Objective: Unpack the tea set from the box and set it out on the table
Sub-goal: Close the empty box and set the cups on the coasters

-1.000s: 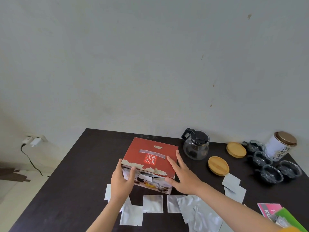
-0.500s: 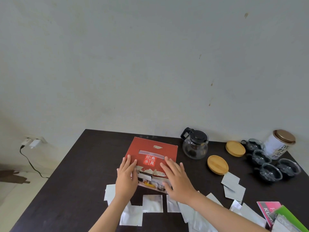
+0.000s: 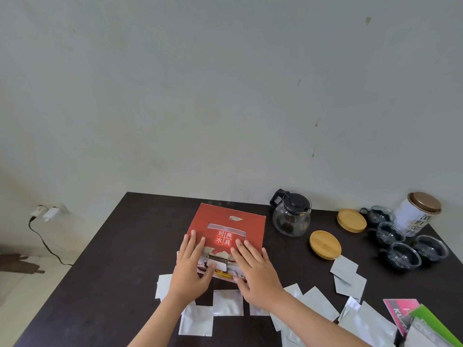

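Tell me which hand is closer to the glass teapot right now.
Right. The right hand rests on the red box on the side toward the glass teapot; the left hand rests on the far side.

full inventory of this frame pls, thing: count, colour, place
box: 1, red, table centre, closed
glass teapot: 1, clear with black lid, right of box
wooden lids: 2, tan, right of teapot
glass cups: 4, clear, far right
tea canister: 1, white with bronze lid, behind cups
foil sachets: many, silver, near edge
packets: pink and green, bottom right
table: 1, dark brown
charger: 1, white, wall socket left
left hand: flat on box
right hand: flat on box
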